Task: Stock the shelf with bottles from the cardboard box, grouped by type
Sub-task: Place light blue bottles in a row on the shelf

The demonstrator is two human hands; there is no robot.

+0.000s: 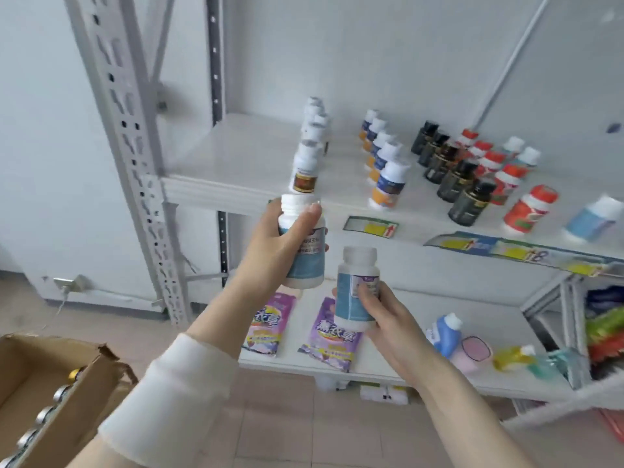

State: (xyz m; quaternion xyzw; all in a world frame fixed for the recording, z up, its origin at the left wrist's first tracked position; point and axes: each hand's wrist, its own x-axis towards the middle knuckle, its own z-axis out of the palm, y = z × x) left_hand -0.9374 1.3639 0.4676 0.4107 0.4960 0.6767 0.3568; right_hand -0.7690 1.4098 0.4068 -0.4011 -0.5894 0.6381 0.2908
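Observation:
My left hand [273, 244] grips a white bottle with a light-blue label [305, 261], held upright just below the front edge of the white shelf [236, 157]. Lower and to the right, my right hand [388, 319] holds a second bottle of the same kind [354, 298]. On the shelf stand rows grouped by type: white bottles with brown labels [305, 177], blue-and-orange bottles [388, 187], black bottles [469, 204], red-capped bottles [530, 211] and light-blue bottles [591, 221]. The cardboard box [50, 376] sits at bottom left with several metal-capped bottles along its edge.
The lower shelf [439, 369] carries two purple pouches [332, 336], a blue jug [445, 336], a pink cup and a yellow bottle. A perforated grey upright [135, 157] stands at the left. Price tags hang on the shelf edge. The floor is tiled.

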